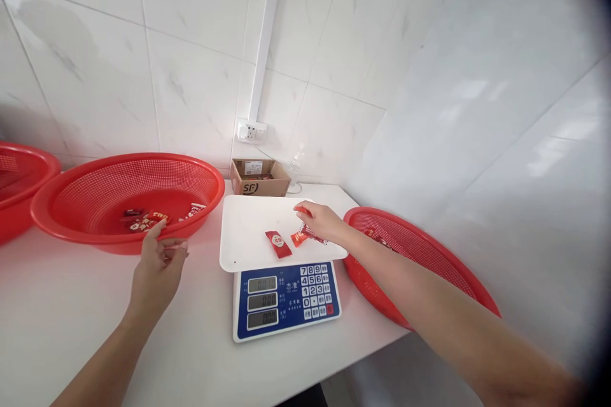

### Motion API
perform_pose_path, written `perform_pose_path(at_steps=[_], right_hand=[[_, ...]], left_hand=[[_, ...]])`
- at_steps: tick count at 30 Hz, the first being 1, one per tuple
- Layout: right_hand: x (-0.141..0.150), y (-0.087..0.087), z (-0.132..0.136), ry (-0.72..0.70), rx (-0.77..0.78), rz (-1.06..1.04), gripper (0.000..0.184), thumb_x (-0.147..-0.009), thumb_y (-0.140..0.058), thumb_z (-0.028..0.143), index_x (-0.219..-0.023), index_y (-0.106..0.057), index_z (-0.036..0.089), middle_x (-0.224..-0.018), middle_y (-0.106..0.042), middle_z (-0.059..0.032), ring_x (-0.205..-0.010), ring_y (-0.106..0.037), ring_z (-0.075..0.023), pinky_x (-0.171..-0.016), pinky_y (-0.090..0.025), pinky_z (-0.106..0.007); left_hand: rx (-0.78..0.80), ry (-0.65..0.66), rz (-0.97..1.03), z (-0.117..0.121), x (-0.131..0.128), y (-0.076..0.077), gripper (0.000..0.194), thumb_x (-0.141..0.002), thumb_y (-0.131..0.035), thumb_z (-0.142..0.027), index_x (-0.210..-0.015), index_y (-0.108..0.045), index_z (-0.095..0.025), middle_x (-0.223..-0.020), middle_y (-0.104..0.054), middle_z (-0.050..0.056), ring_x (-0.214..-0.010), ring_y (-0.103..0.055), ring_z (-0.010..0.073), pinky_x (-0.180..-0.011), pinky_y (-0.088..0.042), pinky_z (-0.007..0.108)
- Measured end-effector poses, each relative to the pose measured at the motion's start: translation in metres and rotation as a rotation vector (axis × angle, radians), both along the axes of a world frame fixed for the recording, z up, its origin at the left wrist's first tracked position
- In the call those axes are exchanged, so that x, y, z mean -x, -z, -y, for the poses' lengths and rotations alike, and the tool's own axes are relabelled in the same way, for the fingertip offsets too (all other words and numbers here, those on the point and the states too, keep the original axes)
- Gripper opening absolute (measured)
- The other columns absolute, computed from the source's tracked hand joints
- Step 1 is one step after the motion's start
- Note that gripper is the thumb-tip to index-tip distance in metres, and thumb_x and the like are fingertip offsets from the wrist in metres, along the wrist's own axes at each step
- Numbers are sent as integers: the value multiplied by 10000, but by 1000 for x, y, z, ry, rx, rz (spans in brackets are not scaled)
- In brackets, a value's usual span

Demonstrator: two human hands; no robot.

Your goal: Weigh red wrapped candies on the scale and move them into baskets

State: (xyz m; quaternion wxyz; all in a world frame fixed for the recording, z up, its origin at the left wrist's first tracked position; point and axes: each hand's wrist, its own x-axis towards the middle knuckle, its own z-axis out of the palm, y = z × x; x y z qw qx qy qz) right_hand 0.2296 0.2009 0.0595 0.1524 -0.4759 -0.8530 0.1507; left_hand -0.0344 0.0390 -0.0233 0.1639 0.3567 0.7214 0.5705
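My right hand point(322, 222) is over the pan of a digital scale point(286, 302), its thumb and fingers closed on a small red wrapped packet point(301, 210). On the white pan point(245, 222) lie a red packet with a pale round label point(278, 244) and, just under my right hand, an orange-red packet point(299, 238) beside a dark red one, partly covered. My left hand point(160, 267) hovers at the front rim of a red mesh basket point(95, 238), fingers apart and holding nothing. Inside that basket are several wrapped packets point(143, 221).
Right of the scale stands another red basket point(429, 254) with some packets, partly behind my forearm. A third red basket point(28, 156) is cut off at the far left. Behind the scale sits a cardboard box point(262, 187), below a wall socket point(251, 132). The white table point(191, 343) ends at the front.
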Motion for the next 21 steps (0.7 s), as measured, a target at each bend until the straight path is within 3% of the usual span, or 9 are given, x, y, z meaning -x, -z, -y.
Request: perform_pose_path(at_steps=[6,12,16,21], right_hand=[[-1,2,4,39,174,-42,219,-891,-397,316,-1032,-547,240,-581,-536,49,-409,-466,-93,-440,-372,-208],[-3,3,0,25,-35,191,179,-872,-460,267,-970,-602,219,-841,-648,-42,-757,-583,-174,-631,-392,-245],[2,1,2,43,20,147,196,-850,-500,246,-1022,-591,228,-904,-659,-36,-769,-584,-165,-639,-394,-238],[13,-1,3,30,-21,56,173,-859,-480,241,-985,-596,217,-920,-660,-30,-816,-586,-162,-685,-401,-235]], left_hand=[[23,10,-26,3,0,-1,637,-744,-539,-451,-1321,-306,-312,-828,-634,-15,-728,-637,197,-724,-488,360],[32,22,-16,4,-1,-2,622,-749,-535,-444,-1313,-307,-312,-819,-643,-18,-745,-644,202,-756,-481,376],[34,27,-5,3,-1,-2,608,-743,-543,-443,-1294,-329,-301,-807,-644,-15,-744,-647,206,-765,-481,383],[26,27,20,3,-1,-3,593,-741,-545,-439,-1281,-345,-300,-803,-643,-22,-739,-645,198,-784,-480,379]])
